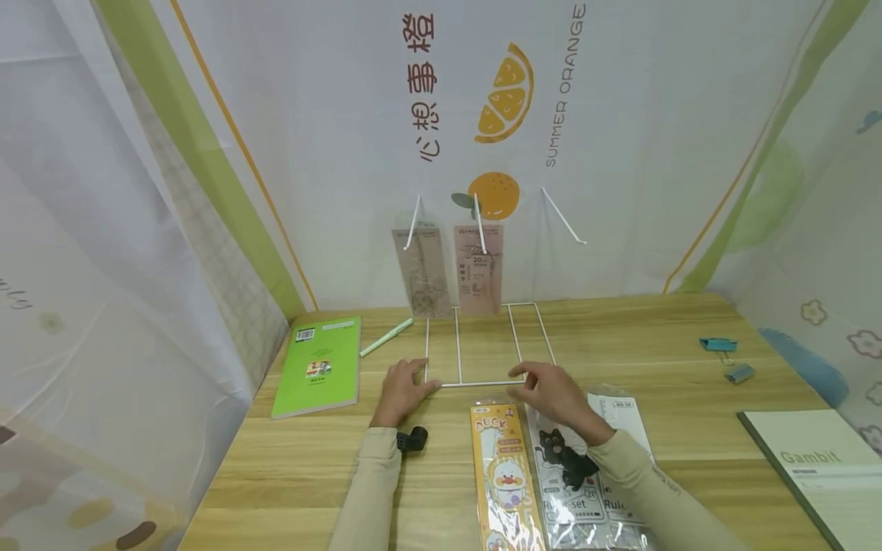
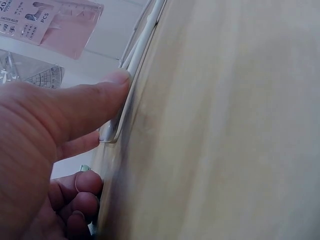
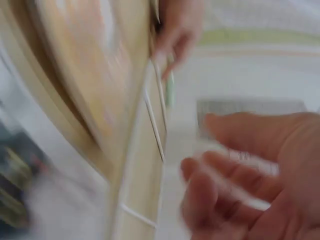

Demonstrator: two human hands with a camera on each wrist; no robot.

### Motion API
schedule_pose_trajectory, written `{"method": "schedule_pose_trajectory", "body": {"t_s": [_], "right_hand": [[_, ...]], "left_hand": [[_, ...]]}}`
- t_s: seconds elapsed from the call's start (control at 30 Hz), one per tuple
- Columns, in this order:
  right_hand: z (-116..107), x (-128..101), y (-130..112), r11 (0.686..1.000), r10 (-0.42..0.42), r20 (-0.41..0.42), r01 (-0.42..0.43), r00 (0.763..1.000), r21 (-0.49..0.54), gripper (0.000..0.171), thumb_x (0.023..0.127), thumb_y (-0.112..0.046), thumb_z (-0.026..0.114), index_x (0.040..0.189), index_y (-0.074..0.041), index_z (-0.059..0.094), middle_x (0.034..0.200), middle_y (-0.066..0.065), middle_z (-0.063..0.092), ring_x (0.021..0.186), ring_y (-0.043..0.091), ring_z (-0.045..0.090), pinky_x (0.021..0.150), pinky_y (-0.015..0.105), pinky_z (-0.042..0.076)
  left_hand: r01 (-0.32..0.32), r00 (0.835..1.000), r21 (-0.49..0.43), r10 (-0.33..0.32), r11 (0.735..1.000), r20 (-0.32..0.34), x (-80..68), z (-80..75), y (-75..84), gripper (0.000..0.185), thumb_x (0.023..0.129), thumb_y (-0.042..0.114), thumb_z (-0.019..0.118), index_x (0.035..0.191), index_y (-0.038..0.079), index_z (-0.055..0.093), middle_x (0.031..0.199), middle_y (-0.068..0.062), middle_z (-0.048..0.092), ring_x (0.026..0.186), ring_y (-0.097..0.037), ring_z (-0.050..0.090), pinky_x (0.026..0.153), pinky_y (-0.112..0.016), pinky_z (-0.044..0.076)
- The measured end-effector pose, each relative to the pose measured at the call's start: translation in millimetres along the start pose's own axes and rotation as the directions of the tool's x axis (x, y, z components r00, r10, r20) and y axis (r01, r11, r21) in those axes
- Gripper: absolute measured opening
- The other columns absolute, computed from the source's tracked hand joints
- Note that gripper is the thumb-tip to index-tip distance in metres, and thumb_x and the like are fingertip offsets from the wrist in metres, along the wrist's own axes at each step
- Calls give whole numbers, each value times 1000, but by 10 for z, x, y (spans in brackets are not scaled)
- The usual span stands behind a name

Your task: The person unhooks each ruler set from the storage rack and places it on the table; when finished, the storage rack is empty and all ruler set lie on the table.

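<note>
We find the wire rack flat on the table, its base a white frame running away from the person toward the backdrop, long axis front to back, with prongs rising at the far end. Its near crossbar lies just ahead of both hands.

The left hand is at the near left corner; the left wrist view shows the thumb pressed on the wire, other fingers curled beneath. The right hand hovers near the right corner, fingers loosely spread; contact cannot be confirmed, the wrist view being blurred. The left hand is the nearer.

Two ruler packs hang on the prongs. Two more packs lie under the right forearm. A green book and pen lie left; clips and a notebook right.
</note>
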State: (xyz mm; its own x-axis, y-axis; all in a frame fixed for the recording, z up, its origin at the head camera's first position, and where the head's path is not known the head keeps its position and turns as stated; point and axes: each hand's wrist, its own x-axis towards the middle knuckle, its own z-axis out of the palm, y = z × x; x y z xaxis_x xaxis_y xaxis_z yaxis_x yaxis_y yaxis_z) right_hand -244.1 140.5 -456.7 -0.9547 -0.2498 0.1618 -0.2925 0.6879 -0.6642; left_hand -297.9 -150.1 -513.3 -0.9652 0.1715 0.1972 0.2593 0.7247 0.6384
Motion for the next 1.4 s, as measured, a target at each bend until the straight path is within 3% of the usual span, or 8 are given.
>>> {"method": "schedule_pose_trajectory", "body": {"t_s": [0.17, 0.37, 0.43, 0.6, 0.7, 0.83, 1.13, 1.4], "right_hand": [[-183, 451, 31, 989, -128, -125, 136, 984, 61, 30, 93, -16, 72, 119, 0, 69, 89, 8, 68, 77, 20, 62, 66, 32, 50], [-339, 910, -4, 953, -220, -303, 271, 927, 138, 30, 92, -5, 71, 119, 6, 66, 112, 23, 65, 100, 38, 64, 80, 49, 54], [-381, 1022, -31, 946, -229, -348, 292, 909, 142, 31, 90, -3, 73, 119, 7, 66, 121, 25, 61, 107, 40, 61, 79, 45, 53], [-502, 1208, -124, 937, -197, -322, 275, 926, 218, 37, 92, -7, 71, 127, 1, 65, 149, 18, 45, 135, 37, 45, 78, 39, 49], [-545, 1288, -169, 923, -186, -276, 264, 943, 280, 41, 94, -10, 70, 134, -3, 62, 157, 13, 38, 143, 34, 36, 87, 50, 51], [-557, 1377, -204, 908, -195, -264, 275, 945, 316, 46, 95, -8, 68, 140, -6, 57, 153, 13, 43, 138, 35, 44, 93, 57, 49], [-559, 1352, -410, 884, -199, -320, 310, 926, 349, 49, 94, 0, 66, 142, 0, 54, 134, 24, 58, 113, 39, 60, 64, 21, 50], [-605, 1128, -635, 867, -244, -394, 381, 886, 320, 42, 91, 5, 68, 132, 5, 60, 98, 29, 67, 84, 21, 61, 57, 17, 42]], "left_hand": [[5, 1000, 0, -5, 1000, 17, -10, 21, -11, 56, 87, 31, 79, 131, 1, 65, 78, -4, 44, 74, -19, 38, 66, -33, 32], [8, 1000, -20, -8, 1000, 26, -50, 50, 1, 56, 87, 31, 79, 131, 1, 65, 77, -4, 43, 74, -20, 37, 66, -33, 30], [5, 1000, -24, -4, 1000, 25, -56, 65, 1, 56, 87, 31, 79, 131, 1, 65, 77, -3, 43, 74, -20, 37, 67, -33, 30], [19, 999, -28, -18, 999, 30, -53, 65, 32, 57, 87, 31, 79, 132, 1, 64, 78, -3, 43, 76, -20, 38, 68, -33, 32], [35, 999, -28, -34, 999, 37, -42, 53, 44, 58, 87, 32, 79, 133, 1, 63, 79, -3, 44, 77, -20, 39, 69, -33, 33], [40, 999, -23, -39, 999, 36, -25, 38, 40, 58, 86, 31, 80, 134, 1, 63, 80, -4, 44, 78, -20, 39, 68, -33, 33], [25, 1000, -5, -25, 1000, 15, -9, -12, 47, 56, 86, 30, 80, 132, 1, 64, 79, -4, 45, 77, -21, 39, 69, -34, 32], [29, 999, 15, -29, 999, 17, 9, -9, 22, 56, 86, 31, 80, 133, 3, 64, 79, -4, 45, 77, -20, 39, 69, -33, 33]]}}
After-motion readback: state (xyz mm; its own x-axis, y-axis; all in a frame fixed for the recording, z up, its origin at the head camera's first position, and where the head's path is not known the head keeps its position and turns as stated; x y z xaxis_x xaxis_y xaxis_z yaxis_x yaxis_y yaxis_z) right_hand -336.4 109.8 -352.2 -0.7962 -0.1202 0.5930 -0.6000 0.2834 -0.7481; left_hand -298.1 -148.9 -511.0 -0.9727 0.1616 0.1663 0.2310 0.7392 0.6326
